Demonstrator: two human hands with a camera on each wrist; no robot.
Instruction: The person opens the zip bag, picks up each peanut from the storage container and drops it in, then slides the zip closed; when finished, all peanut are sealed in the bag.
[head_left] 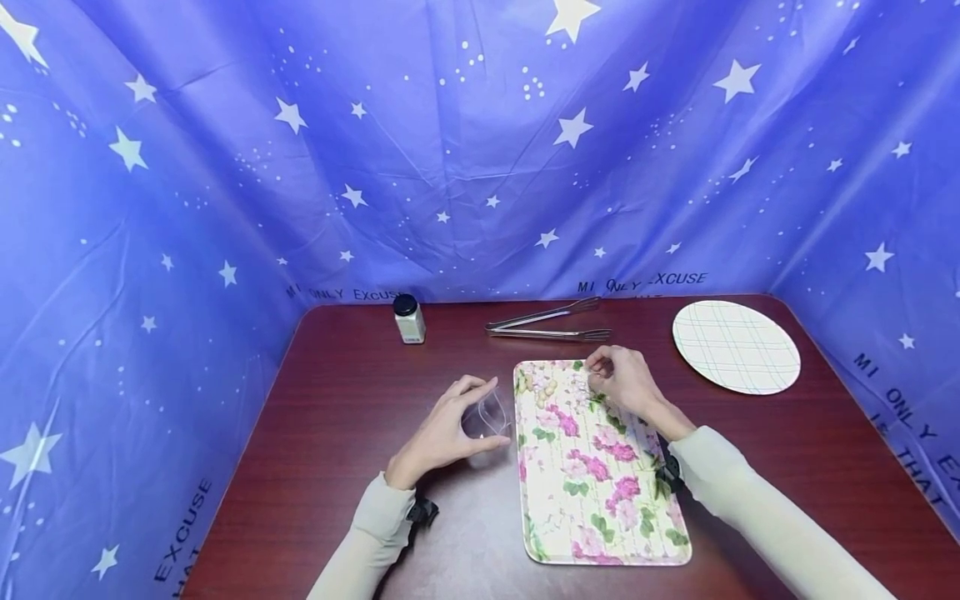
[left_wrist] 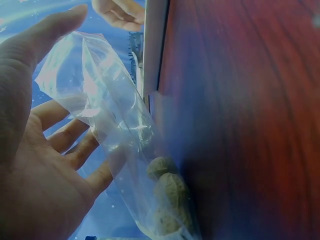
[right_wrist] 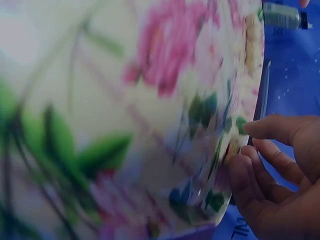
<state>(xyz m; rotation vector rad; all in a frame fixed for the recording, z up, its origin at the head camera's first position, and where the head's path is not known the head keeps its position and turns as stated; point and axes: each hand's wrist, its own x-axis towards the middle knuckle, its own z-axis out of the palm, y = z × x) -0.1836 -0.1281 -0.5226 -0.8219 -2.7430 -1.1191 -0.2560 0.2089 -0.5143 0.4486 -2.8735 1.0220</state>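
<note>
My left hand [head_left: 442, 433] curves its thumb and fingers round a clear plastic bag [left_wrist: 115, 95], left of the floral tray [head_left: 555, 492]. Several peanuts [left_wrist: 171, 192] lie low inside the bag, whose upper end spreads between thumb and fingers. Over the tray's far right part, my right hand [head_left: 626, 383] has its fingers curled down at the surface. Between its fingertips in the right wrist view is a small brown thing [right_wrist: 234, 147], seemingly a peanut, partly hidden. Other peanuts [head_left: 546, 392] rest on the tray's far left corner.
Metal tongs [head_left: 540, 325] lie behind the tray. A black-capped jar [head_left: 409, 321] stands at the back left, and a round checked plate [head_left: 737, 346] lies at the back right. A blue star-patterned cloth [head_left: 450, 150] hangs round the table [head_left: 315, 467].
</note>
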